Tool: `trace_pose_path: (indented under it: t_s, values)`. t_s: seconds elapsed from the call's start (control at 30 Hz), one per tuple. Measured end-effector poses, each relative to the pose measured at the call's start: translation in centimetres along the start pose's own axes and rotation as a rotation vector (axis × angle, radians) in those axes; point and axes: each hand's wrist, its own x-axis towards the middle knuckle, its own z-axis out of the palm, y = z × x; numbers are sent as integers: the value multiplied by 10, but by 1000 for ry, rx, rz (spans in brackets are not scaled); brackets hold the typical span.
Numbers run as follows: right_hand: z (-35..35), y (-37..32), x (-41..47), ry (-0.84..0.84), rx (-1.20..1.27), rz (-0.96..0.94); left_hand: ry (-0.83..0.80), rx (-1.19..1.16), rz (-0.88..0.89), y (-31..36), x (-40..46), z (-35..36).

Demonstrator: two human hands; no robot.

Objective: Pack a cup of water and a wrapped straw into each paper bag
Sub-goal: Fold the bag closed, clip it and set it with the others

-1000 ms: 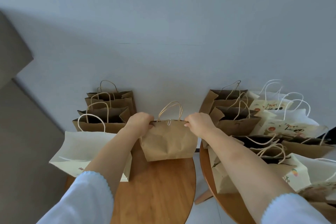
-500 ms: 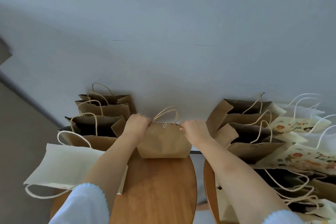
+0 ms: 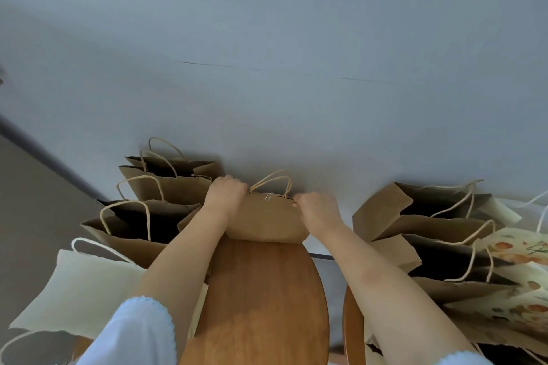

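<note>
In the head view, a small brown paper bag stood at the far edge of a round wooden table, its mouth folded shut and pinned with a paper clip, handles standing up behind. The left hand gripped the bag's top left corner with curled fingers, and the right hand pinched the top right corner in the same way. Judging by the clip, this bag looked packed and sealed, though its contents were hidden. To the left, a cluster of open brown bags stood with a cream bag lying in front of them; on the right, more open brown bags crowded beside floral printed bags. No cup or wrapped straw showed anywhere, and the dark bag mouths gave nothing away. So the count of finished bags could not be told; several open ones probably still awaited closing, if not filling.
</note>
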Motion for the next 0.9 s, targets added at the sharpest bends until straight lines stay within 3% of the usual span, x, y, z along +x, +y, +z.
trace_pose_path:
  t_s: [0.5, 0.9]
  values:
    - [6, 8, 10, 27, 117, -15, 51, -23, -27, 8, 5, 10]
    - [-50, 2, -24, 76, 81, -4, 75, -71, -64, -1, -44, -34]
